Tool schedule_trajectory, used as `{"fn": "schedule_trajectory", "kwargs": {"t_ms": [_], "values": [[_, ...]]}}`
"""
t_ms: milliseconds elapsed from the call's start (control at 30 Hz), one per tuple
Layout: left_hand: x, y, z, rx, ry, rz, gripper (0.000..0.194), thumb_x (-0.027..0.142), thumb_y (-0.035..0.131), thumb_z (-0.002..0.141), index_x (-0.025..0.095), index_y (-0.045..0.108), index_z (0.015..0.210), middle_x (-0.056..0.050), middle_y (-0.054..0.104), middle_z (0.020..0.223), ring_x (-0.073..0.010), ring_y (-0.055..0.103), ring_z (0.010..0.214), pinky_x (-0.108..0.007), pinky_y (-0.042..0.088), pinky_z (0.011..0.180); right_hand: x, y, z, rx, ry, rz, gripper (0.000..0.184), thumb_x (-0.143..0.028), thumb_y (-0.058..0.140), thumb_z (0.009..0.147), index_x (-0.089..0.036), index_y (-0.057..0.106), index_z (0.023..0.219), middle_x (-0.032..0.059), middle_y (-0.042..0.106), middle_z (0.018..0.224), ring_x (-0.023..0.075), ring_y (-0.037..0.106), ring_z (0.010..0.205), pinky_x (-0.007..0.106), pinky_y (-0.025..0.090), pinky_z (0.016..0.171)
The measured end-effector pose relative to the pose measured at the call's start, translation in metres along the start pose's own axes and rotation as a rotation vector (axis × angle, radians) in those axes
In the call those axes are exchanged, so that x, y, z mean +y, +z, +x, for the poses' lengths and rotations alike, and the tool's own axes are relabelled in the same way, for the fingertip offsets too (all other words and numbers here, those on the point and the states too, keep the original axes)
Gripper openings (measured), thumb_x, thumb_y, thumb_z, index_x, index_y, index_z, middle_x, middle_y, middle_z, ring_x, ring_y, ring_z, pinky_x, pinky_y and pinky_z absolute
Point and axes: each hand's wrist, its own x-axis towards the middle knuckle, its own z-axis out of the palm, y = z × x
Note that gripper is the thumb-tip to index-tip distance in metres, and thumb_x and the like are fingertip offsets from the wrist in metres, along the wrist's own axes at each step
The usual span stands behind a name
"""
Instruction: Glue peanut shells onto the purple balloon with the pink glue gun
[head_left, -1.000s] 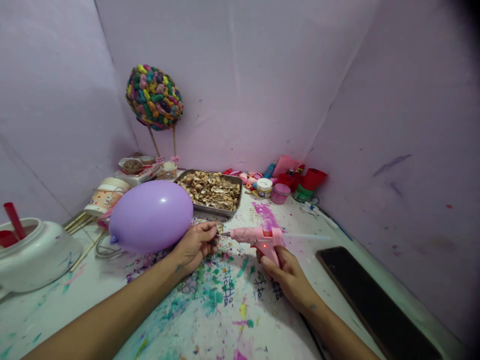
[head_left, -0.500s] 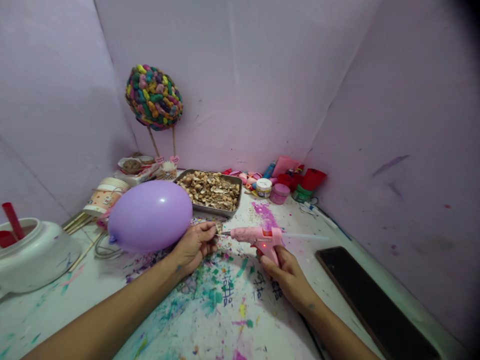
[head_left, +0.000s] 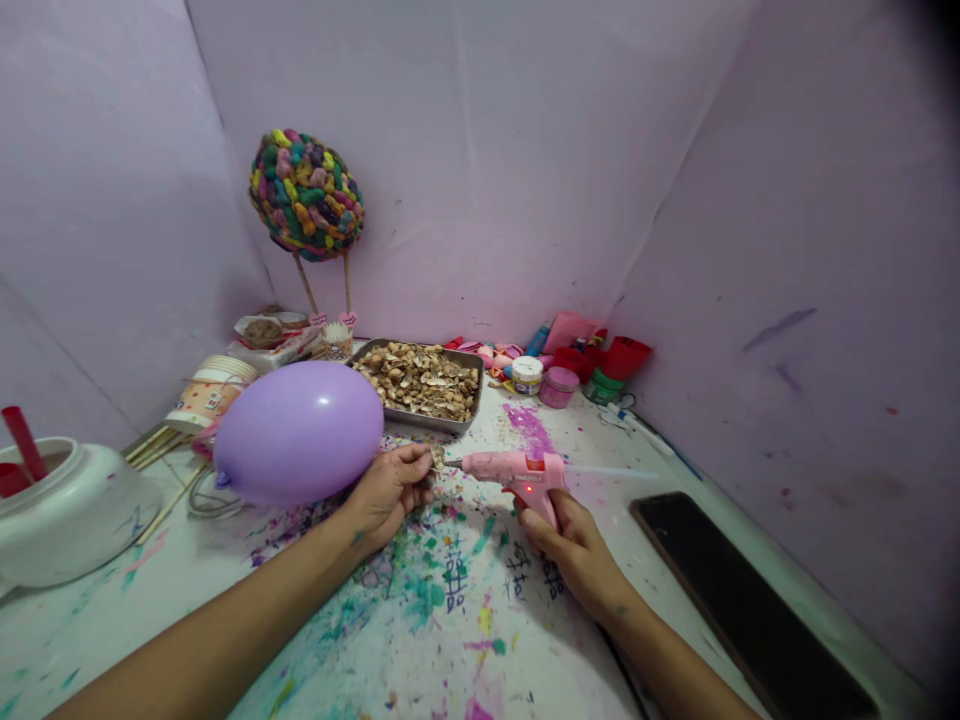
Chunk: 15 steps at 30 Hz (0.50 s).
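My left hand (head_left: 391, 490) pinches a small peanut shell (head_left: 438, 457) between thumb and fingertips, just right of the balloon. Wrapped round the handle of a pink hot glue gun (head_left: 495, 467) is my right hand (head_left: 570, 548). The gun's nozzle points left and meets or nearly meets the shell; its red light glows and a clear glue stick (head_left: 615, 473) sticks out behind. An inflated purple balloon (head_left: 300, 430) lies beside my left wrist. Behind it, a metal tray (head_left: 431, 424) holds many shells (head_left: 427, 380).
A colourful shell-covered ball (head_left: 307, 195) stands on sticks at the back. Paper cups (head_left: 210, 395) and a white pot (head_left: 82, 530) are on the left. Paint jars (head_left: 559, 387) stand at the back right. A black phone-like slab (head_left: 742, 600) lies right of my right arm, on the paint-stained table (head_left: 420, 660).
Both hands stay almost still. The glue gun's body has shifted very slightly; the shell remains at its nozzle.
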Motion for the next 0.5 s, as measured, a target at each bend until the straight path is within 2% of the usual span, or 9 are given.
{"fn": "schedule_trajectory", "kwargs": {"t_ms": [500], "values": [[0.0001,0.0009,-0.0001,0.002,0.006,0.013,0.012,0.015,0.07,0.057,0.01,0.062,0.063,0.001,0.05,0.052,-0.0076,0.045,0.047,-0.017,0.039,0.04,-0.0013,-0.0004,0.0004,0.028,-0.024,-0.015,0.026,-0.04,0.057,0.069,-0.016,0.052,0.076,-0.0041,0.044,0.057,0.0111,0.037,0.049,0.023,0.029,0.044]]}}
